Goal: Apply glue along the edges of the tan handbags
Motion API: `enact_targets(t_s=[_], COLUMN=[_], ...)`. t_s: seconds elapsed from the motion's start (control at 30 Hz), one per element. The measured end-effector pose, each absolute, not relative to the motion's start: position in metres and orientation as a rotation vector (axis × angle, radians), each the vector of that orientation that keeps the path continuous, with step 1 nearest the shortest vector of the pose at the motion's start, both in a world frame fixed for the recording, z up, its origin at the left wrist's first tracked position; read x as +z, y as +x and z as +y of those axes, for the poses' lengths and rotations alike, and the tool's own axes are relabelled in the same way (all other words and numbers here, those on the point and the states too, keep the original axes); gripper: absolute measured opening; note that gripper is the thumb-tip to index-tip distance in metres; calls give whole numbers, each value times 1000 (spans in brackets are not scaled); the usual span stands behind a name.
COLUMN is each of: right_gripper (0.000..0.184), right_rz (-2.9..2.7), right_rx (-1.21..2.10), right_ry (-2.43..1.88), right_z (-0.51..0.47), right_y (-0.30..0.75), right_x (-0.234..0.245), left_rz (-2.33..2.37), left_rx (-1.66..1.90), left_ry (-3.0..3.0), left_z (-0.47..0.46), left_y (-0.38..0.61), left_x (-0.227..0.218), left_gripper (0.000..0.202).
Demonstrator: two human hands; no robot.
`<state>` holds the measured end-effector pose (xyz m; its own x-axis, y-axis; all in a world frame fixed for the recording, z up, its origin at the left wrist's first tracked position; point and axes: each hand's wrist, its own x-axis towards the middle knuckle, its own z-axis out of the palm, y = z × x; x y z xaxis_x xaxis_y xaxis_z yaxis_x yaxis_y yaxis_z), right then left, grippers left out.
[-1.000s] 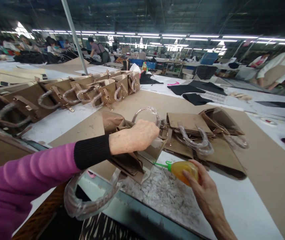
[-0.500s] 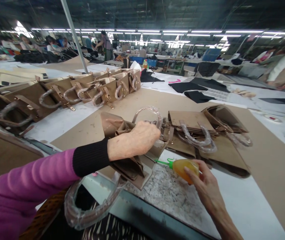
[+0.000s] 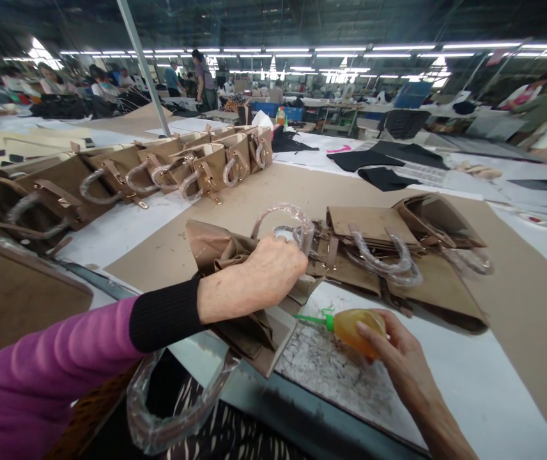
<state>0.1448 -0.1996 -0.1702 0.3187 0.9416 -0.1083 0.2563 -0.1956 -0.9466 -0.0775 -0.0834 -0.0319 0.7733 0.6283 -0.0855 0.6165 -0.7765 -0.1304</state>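
Right hand (image 3: 402,348) grips one bottle (image 3: 354,324); left hand (image 3: 261,271), one bag (image 3: 208,246).

Dark ceiling (image 3: 254,22), glowing strip lights (image 3: 340,49), bright windows (image 3: 42,55), grey pole (image 3: 144,67)

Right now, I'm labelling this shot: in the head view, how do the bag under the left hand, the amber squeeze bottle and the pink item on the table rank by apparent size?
1. Bag, partly hidden
2. Squeeze bottle
3. Pink item, farther away, so its true size is unsure
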Motion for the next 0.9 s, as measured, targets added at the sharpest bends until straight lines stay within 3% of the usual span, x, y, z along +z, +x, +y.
enact_targets(t_s=[0.33, 0.9], right_gripper=[44, 37], right_rz=[-1061, -1112], right_rx=[1025, 1134], right_ry=[-1680, -1615], right_z=[-204, -222], right_y=[148, 132], right_x=[-171, -150], left_rz=[-856, -883], left_rx=[-90, -34], left_ry=[-2806, -2746], left_z=[-91, -101], left_y=[-96, -95], left_x=[-59, -55], left_gripper=[11, 12])
